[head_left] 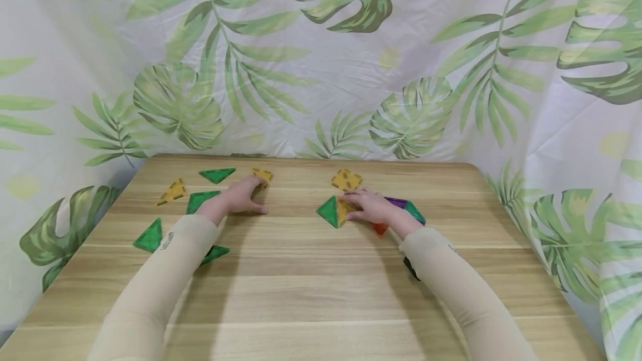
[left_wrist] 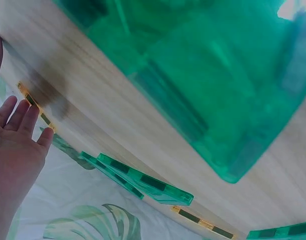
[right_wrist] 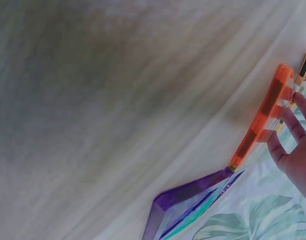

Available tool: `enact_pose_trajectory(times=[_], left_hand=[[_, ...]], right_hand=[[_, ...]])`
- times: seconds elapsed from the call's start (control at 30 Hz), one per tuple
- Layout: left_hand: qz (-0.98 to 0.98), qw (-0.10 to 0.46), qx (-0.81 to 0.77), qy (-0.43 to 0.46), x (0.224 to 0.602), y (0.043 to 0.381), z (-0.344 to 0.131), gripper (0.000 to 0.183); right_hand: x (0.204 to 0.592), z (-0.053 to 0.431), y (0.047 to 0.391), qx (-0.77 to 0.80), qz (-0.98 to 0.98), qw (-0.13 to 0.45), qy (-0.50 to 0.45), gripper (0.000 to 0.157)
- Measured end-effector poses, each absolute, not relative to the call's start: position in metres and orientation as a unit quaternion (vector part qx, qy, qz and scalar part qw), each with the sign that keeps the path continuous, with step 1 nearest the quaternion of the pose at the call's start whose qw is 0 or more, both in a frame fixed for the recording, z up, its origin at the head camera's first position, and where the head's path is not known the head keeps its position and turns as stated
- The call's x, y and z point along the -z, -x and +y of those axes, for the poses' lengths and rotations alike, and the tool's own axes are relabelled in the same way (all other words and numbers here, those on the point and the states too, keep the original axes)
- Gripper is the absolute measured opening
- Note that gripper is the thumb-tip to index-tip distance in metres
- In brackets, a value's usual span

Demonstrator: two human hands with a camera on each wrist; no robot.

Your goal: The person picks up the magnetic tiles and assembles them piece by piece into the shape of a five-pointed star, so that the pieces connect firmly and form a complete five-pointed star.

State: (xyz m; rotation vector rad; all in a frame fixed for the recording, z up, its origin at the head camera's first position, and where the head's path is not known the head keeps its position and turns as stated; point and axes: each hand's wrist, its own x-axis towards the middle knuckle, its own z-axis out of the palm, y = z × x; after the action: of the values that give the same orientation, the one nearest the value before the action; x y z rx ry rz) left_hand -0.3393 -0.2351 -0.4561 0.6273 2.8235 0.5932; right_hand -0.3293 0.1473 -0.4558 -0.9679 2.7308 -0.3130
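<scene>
At the far side of the table, the fingertips of my left hand [head_left: 241, 195] rest at a translucent yellow magnetic tile [head_left: 263, 174], its thumb spread away. The left wrist view shows that hand's fingers nearly straight beside the yellow tile's edge. My right hand [head_left: 372, 206] lies over a yellow triangular tile [head_left: 343, 211] which sits edge to edge with a green triangular tile [head_left: 328, 211]. Its fingertips and thumb touch or hover at the yellow piece; I cannot tell which. An orange-red tile [head_left: 379, 229] and a purple tile [head_left: 397, 202] show around the right wrist.
Green triangles [head_left: 149, 236] and a yellow triangle [head_left: 172, 191] lie around the left arm, one green tile [head_left: 215, 254] partly under the sleeve. Another yellow tile [head_left: 346, 179] is beyond the right hand. A dark tile [head_left: 411, 268] peeks from under the right sleeve. A leaf-patterned cloth [head_left: 321, 71] hangs behind the table.
</scene>
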Motion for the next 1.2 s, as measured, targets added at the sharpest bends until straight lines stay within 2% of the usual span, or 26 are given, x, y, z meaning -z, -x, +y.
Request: enact_pose_trajectory(times=[0.67, 1.0, 1.2], left_hand=[[0.926, 0.091, -0.215, -0.298, 0.461, 0.304, -0.221, 0.072], [0.937, 0.046, -0.203, -0.281, 0.458, 0.312, -0.216, 0.070], [0.951, 0.038, -0.158, -0.263, 0.463, 0.320, -0.217, 0.061]], right_hand=[[0.454, 0.147, 0.315, 0.142, 0.929, 0.054, 0.338, 0.051], [0.457, 0.142, 0.313, 0.125, 0.936, 0.050, 0.324, 0.054], [0.461, 0.142, 0.315, 0.119, 0.936, 0.040, 0.329, 0.051]])
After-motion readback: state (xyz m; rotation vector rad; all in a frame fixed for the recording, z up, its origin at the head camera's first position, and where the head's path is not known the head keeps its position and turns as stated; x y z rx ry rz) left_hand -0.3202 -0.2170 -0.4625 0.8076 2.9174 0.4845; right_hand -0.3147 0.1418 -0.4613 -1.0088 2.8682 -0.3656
